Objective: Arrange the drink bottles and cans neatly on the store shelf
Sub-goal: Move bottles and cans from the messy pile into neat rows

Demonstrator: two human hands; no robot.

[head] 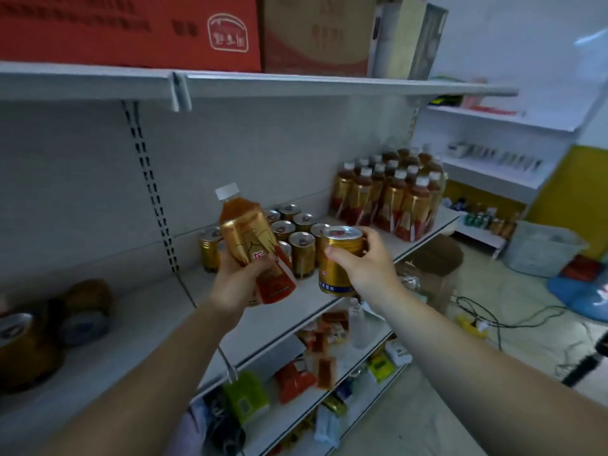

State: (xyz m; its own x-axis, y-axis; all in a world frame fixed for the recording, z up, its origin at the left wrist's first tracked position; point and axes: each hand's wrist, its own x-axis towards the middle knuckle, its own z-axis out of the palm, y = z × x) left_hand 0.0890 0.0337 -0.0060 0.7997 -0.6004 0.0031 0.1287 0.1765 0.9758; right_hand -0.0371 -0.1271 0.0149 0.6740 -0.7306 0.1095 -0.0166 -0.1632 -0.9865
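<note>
My left hand [237, 282] grips a tea bottle [250, 238] with a gold and red label and a white cap, tilted to the left above the white shelf [138, 327]. My right hand [365, 262] holds a gold can [339, 258] upright by its upper part, just right of the bottle. Behind both stands a cluster of several gold cans [296, 235] on the shelf. Farther right, several matching tea bottles [391, 195] stand in rows at the shelf's end. At the far left a few cans and bottles [49, 334] lie blurred on the same shelf.
Red and brown cartons [184, 28] sit on the top shelf. Lower shelves hold snack packets [309, 366]. On the floor to the right are a cardboard box [434, 268], cables [487, 320], a grey bin [539, 248] and blue bags [582, 291]. Another white shelf unit [493, 169] stands at the back right.
</note>
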